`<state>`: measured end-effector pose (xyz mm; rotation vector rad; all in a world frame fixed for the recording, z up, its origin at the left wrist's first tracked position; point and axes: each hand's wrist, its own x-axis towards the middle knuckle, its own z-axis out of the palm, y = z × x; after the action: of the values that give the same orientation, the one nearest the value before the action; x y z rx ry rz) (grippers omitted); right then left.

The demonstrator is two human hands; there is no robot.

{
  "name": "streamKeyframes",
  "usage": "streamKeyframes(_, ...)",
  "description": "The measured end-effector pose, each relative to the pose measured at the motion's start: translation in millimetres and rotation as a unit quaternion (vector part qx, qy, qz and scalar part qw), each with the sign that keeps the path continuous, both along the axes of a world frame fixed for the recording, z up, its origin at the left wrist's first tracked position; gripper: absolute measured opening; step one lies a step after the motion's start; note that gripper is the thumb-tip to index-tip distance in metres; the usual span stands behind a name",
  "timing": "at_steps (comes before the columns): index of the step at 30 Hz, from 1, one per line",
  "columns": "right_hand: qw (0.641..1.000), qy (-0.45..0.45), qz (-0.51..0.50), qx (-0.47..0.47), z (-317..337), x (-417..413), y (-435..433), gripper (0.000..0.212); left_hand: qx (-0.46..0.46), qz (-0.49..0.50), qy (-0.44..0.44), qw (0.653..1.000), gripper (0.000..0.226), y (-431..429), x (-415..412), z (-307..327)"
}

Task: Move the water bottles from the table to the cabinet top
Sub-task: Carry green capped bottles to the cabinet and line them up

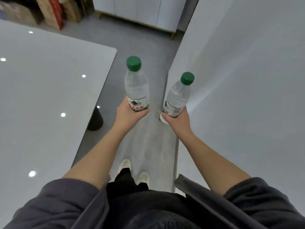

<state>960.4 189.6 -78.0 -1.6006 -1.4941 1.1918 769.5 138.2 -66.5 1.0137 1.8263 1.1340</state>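
I hold two clear water bottles with green caps, both upright over the floor aisle. My left hand grips the lower part of the left bottle around its label. My right hand grips the base of the right bottle, which leans slightly right, at the edge of the white surface on my right. The glossy grey table lies to my left, the pale flat cabinet top to my right.
A narrow grey floor aisle runs between table and cabinet, with my feet in it. A dark table leg stands under the table edge. Cardboard boxes and white cabinet doors stand at the far end.
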Motion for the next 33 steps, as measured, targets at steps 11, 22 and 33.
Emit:
streamKeyframes(11, 0.971, 0.125, -0.09, 0.182, 195.9, -8.8, 88.2, 0.051, 0.219, -0.069, -0.001, 0.973, 0.055, 126.9, -15.8, 191.4)
streamKeyframes(22, 0.938, 0.226, -0.053, 0.259, 319.8, -29.7, 95.2, 0.046, 0.321, -0.103, -0.076, 0.938, 0.05, 148.7, -40.3, 314.9)
streamKeyframes(33, 0.933, 0.231, -0.037, 0.274, 355.4, -42.5, 104.1, 0.044, 0.338, -0.109, -0.075, 0.932, 0.051, 149.9, -58.2, 348.1)
